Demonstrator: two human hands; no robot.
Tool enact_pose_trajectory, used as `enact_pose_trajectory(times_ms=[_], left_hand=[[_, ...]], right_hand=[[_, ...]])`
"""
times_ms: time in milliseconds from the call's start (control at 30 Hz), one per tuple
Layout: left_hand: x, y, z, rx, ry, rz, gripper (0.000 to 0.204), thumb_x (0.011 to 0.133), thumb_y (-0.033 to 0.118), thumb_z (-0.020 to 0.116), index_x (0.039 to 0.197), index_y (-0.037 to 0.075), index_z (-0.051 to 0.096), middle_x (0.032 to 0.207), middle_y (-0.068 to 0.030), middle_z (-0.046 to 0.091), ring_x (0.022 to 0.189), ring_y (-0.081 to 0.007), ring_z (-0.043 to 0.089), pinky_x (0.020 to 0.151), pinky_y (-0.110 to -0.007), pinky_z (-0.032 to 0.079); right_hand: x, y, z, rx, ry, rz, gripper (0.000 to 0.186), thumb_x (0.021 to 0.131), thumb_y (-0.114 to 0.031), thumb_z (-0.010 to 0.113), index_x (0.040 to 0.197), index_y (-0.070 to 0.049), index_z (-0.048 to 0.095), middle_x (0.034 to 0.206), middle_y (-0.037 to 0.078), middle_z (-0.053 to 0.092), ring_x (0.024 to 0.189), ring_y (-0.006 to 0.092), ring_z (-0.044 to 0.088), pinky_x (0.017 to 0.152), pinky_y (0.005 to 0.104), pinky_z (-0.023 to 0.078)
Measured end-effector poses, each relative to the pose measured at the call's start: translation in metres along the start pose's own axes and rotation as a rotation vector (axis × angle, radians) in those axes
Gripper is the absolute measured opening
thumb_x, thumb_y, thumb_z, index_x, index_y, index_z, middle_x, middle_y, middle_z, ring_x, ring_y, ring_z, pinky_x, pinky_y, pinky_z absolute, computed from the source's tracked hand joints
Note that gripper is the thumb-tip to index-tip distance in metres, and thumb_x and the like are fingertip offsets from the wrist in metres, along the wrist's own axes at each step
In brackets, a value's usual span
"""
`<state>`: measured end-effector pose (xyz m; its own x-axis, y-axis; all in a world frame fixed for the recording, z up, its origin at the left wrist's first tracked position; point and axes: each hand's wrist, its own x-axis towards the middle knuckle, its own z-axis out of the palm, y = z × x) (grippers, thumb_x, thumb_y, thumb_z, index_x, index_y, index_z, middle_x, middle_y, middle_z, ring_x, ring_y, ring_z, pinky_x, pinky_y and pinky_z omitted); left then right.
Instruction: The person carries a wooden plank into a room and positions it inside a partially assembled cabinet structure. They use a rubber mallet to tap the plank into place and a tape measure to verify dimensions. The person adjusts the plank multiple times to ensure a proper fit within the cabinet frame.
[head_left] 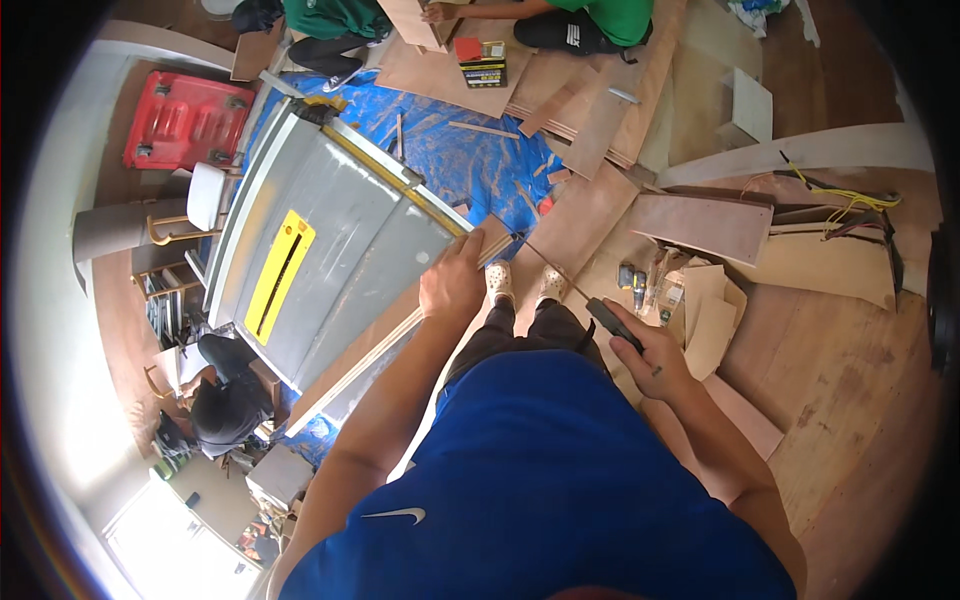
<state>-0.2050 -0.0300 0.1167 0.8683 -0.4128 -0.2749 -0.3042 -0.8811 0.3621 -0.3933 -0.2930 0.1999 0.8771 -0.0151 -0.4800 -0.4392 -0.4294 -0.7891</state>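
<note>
My left hand [452, 282] is closed round the far end of a long narrow wooden board [375, 345], which lies across the near edge of a grey table saw [365, 220]. In my right hand [645, 345] is the dark handle of a hand tool [603, 316]. Its long thin shaft points forward and left, its tip close to the board's end; whether it touches, I cannot tell. The shaft is too thin to show if it is a file or a screwdriver. A yellow insert plate [280, 277] with a dark slot is set in the saw's top.
A blue tarp [455, 150] with wood offcuts spreads beyond the saw. Two people in green work at the far side near a yellow-black box [482, 65]. A cordless drill [632, 285] and loose panels [700, 228] lie right. A red wheeled dolly [190, 120] leans far left.
</note>
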Motion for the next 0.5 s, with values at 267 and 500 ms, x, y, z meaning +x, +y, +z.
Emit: enact_pose_trajectory(times_ms=[267,500], left_hand=[[-0.004,-0.003,0.026,0.031,0.103,0.085,0.051,0.090,0.005,0.058,0.140,0.005,0.055,0.142,-0.0164,0.061,0.127,-0.0352,0.062,0.102,-0.046,0.054],[0.005,-0.004,0.019,0.060,0.046,-0.008,0.055,0.085,0.011,0.069,0.139,0.014,0.060,0.134,-0.0133,0.067,0.108,-0.0359,0.071,0.093,-0.046,0.058]], right_hand=[[0.014,0.043,0.003,-0.035,0.035,-0.149,0.057,0.099,-0.023,0.066,0.153,-0.015,0.050,0.092,0.018,0.075,0.077,0.0305,0.073,0.075,0.0372,0.055],[0.010,0.013,-0.026,-0.029,-0.089,-0.131,0.057,0.100,-0.028,0.063,0.154,-0.013,0.049,0.094,0.023,0.073,0.080,0.0366,0.071,0.076,0.0399,0.055]])
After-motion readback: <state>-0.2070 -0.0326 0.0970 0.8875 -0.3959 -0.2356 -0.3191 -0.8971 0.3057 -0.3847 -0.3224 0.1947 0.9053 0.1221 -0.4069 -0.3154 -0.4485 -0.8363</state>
